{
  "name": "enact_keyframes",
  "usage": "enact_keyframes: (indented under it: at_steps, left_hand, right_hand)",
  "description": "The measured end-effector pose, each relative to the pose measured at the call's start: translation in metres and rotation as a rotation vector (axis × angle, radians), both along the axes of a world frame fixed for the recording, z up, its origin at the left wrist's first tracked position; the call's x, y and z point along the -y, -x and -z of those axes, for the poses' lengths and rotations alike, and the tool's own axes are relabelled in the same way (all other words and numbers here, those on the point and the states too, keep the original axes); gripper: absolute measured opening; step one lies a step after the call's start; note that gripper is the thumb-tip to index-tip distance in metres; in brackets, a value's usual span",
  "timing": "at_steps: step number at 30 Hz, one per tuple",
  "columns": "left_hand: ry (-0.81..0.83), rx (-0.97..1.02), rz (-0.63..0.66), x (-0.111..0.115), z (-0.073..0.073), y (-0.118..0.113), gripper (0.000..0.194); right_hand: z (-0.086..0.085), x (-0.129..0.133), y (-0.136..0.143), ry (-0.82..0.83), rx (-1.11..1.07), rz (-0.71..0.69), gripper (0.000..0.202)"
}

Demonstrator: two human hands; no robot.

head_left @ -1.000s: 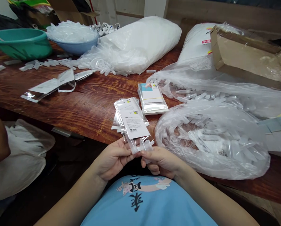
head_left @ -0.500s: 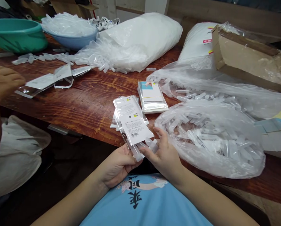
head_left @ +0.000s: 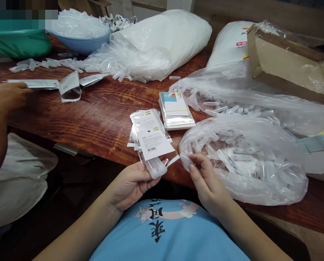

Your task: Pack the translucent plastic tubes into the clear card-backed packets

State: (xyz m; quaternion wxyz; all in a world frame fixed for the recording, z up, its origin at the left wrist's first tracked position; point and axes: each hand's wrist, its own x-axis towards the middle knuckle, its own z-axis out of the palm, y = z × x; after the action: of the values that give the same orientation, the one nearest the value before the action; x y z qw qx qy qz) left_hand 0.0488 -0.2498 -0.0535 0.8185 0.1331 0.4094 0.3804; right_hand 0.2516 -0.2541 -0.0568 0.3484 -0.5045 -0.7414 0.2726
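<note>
Clear plastic makes up the carded packet, whose near end the left hand pinches at the worktop's edge, seemingly to steady it, while the right hand pinches a translucent piece near the bag.

Two basins, two white sacks, one held packet, the wearer's two hands and one co-worker's hand show.

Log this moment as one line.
left hand: holds carded packet | right hand: holds translucent piece | packet stack: on table
</note>
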Motion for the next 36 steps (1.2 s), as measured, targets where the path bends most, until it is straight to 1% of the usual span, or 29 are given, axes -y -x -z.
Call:
enact_keyframes:
  at_steps: [2, 4, 6, 9, 11, 14, 16, 17, 18, 21, 22, 23, 24, 26, 28, 29, 31, 33, 36]
  left_hand:
    - [0.001, 0.008, 0.037, 0.001, 0.000, -0.001, 0.037]
    - [-0.012, 0.039, 0.065, 0.002, 0.001, -0.004, 0.038]
    - [-0.020, 0.068, 0.070, 0.003, 0.002, -0.006, 0.037]
    - [-0.021, 0.085, 0.065, 0.005, 0.002, -0.008, 0.036]
    - [-0.021, 0.105, 0.073, 0.006, 0.001, -0.007, 0.037]
    - [-0.016, 0.119, 0.065, 0.007, 0.001, -0.005, 0.035]
    - [-0.012, 0.095, 0.060, 0.007, 0.002, -0.005, 0.034]
    - [-0.010, 0.083, 0.068, 0.007, 0.002, -0.005, 0.035]
    - [-0.007, 0.079, 0.082, 0.007, 0.003, -0.005, 0.037]
    - [0.016, 0.098, 0.131, 0.008, 0.004, -0.005, 0.042]
    - [0.024, 0.109, 0.140, 0.009, 0.004, -0.004, 0.042]
    - [0.028, 0.119, 0.146, 0.009, 0.004, -0.004, 0.042]
    - [0.027, 0.133, 0.152, 0.009, 0.005, -0.003, 0.042]
    - [0.011, 0.165, 0.174, 0.009, 0.005, -0.002, 0.044]
    - [-0.012, 0.198, 0.211, 0.010, 0.006, -0.001, 0.047]
    - [-0.015, 0.209, 0.232, 0.011, 0.006, -0.002, 0.048]
    - [0.000, 0.205, 0.266, 0.013, 0.006, -0.002, 0.044]
    - [0.011, 0.188, 0.280, 0.015, 0.005, -0.004, 0.040]
    - [-0.030, 0.201, 0.301, 0.017, 0.004, -0.005, 0.042]
  right_hand:
    - [-0.008, 0.003, -0.002, -0.216, 0.121, 0.010, 0.023]
    - [-0.012, 0.004, -0.001, -0.398, 0.152, -0.060, 0.026]
    - [-0.011, 0.005, 0.002, -0.488, 0.177, -0.148, 0.032]
    - [-0.007, 0.004, 0.004, -0.542, 0.227, -0.221, 0.037]
    - [-0.006, 0.003, 0.003, -0.510, 0.260, -0.271, 0.035]
    - [-0.008, 0.001, 0.001, -0.398, 0.372, -0.408, 0.036]
    - [-0.009, -0.001, 0.001, -0.356, 0.437, -0.483, 0.038]
    - [-0.009, -0.001, 0.002, -0.349, 0.441, -0.481, 0.037]
    - [-0.010, -0.002, 0.003, -0.346, 0.427, -0.435, 0.035]
    - [-0.012, -0.005, 0.007, -0.283, 0.360, -0.159, 0.029]
    - [-0.014, -0.006, 0.008, -0.235, 0.346, -0.089, 0.030]
    - [-0.017, -0.007, 0.007, -0.177, 0.337, -0.069, 0.033]
    - [-0.020, -0.009, 0.006, -0.121, 0.332, -0.112, 0.038]
    - [-0.025, -0.013, 0.004, -0.043, 0.339, -0.286, 0.059]
    - [-0.027, -0.018, 0.003, -0.025, 0.376, -0.428, 0.081]
    - [-0.027, -0.020, 0.005, -0.026, 0.399, -0.461, 0.087]
    - [-0.025, -0.024, 0.012, -0.022, 0.447, -0.449, 0.090]
    - [-0.022, -0.028, 0.022, -0.024, 0.504, -0.388, 0.088]
    - [-0.020, -0.030, 0.037, -0.067, 0.606, -0.275, 0.072]
